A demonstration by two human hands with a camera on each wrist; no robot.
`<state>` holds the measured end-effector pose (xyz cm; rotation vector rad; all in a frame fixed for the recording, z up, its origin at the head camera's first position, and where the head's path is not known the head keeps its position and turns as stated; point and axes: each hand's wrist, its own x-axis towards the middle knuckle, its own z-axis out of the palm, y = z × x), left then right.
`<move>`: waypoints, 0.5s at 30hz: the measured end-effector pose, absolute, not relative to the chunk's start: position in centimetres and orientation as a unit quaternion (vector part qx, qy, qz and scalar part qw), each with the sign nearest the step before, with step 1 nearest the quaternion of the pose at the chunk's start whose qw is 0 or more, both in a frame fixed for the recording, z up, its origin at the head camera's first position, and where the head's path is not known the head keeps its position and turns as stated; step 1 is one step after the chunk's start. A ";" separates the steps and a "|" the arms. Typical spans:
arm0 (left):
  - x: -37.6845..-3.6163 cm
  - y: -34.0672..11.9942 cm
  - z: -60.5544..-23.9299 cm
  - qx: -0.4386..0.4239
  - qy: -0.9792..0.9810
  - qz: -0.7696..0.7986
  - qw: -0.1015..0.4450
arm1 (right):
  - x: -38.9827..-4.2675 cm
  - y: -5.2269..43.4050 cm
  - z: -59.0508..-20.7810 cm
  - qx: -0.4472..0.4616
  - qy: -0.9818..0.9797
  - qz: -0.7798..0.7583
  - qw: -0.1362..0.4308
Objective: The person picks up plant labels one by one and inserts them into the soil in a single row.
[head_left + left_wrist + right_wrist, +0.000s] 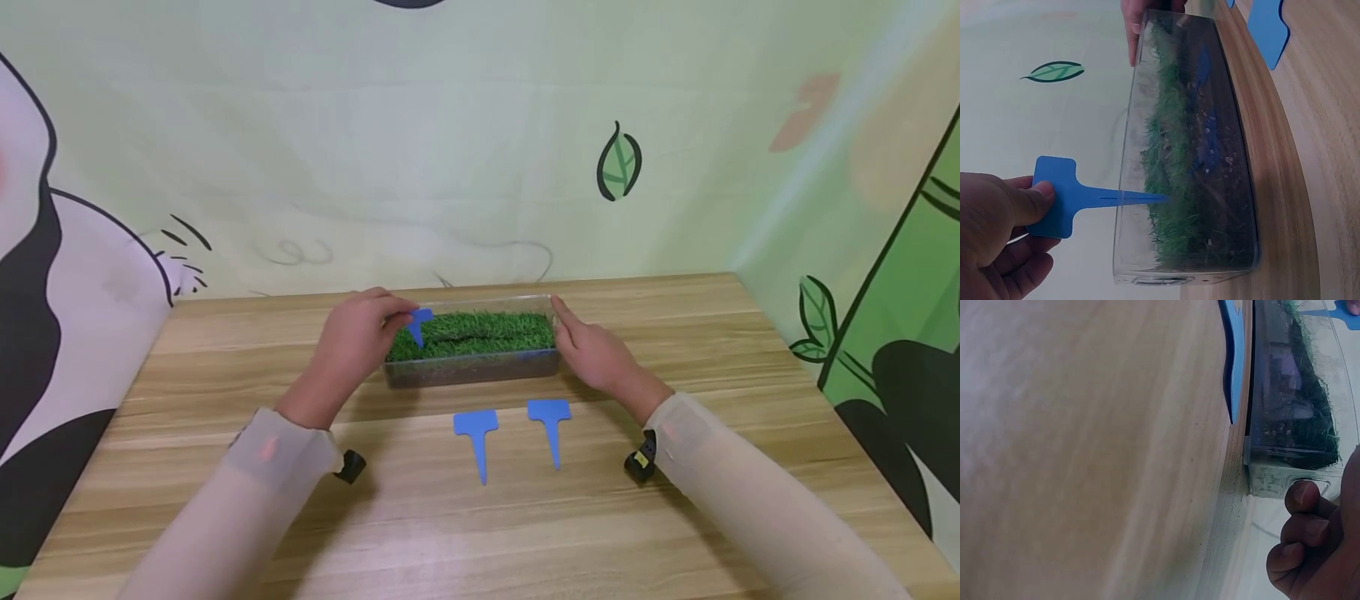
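My left hand [360, 329] pinches a blue T-shaped plant label [1054, 197] by its broad head, between thumb and fingers. The label's pointed tip reaches down to the green grass [487, 329] near the left end of a clear plastic box [472, 368]; in the left wrist view the grass partly hides the tip. At the box's other end, my right hand [596, 354] holds the end wall, its lower fingers [1302, 495] curled against the plastic. Two more blue plant labels, a left one [476, 423] and a right one [550, 411], lie flat before the box.
The box stands on a wood-grain table [420, 533], close to its back edge. Behind rises a pale green printed backdrop [450, 167] with leaf drawings. Dark soil and pebbles show through the box's side wall.
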<state>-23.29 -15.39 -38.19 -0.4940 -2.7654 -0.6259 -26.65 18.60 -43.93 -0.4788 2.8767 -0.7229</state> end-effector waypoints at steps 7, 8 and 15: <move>-23.9 -15.2 -38.6 -0.164 -0.958 -0.210 0.111 | -26.7 18.6 -44.0 -0.156 0.957 -0.237 0.063; -24.0 -15.2 -38.7 -0.164 -0.958 -0.210 0.109 | -26.7 18.6 -44.0 -0.156 0.957 -0.236 0.062; -24.4 -15.1 -39.3 -0.165 -0.961 -0.204 0.087 | -26.8 18.7 -44.3 -0.156 0.957 -0.238 0.058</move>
